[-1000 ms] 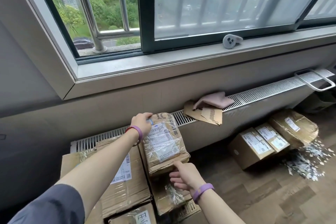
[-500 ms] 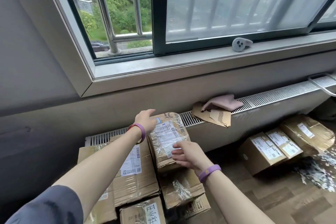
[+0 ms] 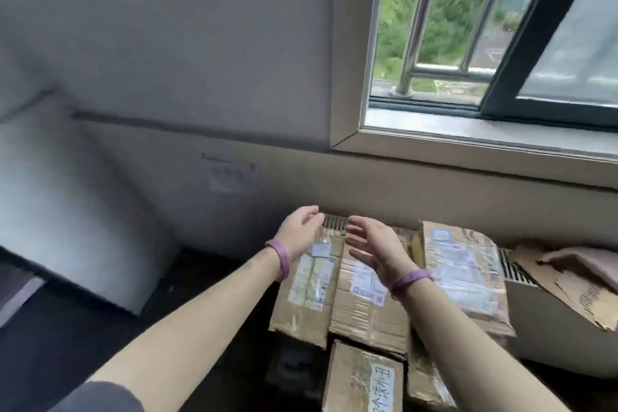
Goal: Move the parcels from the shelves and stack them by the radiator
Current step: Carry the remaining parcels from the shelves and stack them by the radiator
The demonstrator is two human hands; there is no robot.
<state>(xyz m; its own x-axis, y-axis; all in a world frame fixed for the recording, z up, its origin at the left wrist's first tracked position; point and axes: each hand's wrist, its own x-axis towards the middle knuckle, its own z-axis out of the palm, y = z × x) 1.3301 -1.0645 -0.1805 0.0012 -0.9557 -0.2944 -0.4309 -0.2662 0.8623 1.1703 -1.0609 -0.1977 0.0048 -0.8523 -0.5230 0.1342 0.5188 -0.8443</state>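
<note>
A stack of cardboard parcels stands against the white radiator (image 3: 548, 321) under the window. The taped parcel with a white label (image 3: 465, 274) lies on top at the right, leaning toward the radiator grille. A large flat box (image 3: 364, 308) lies beside it, and a smaller box with handwriting (image 3: 361, 378) sits in front. My left hand (image 3: 299, 234) and my right hand (image 3: 376, 249) hover above the large box with fingers relaxed, holding nothing. Both wrists wear purple bands.
Torn cardboard (image 3: 568, 288) and a pink cloth (image 3: 588, 261) lie on the radiator top at the right. A grey wall fills the left, with a pale slanted panel (image 3: 67, 211) low on the left. The window sill (image 3: 485, 140) runs above the stack.
Both hands have let go of the taped parcel and lifted away from it. The view has swung left, so the parcels on the floor at the right are out of sight.
</note>
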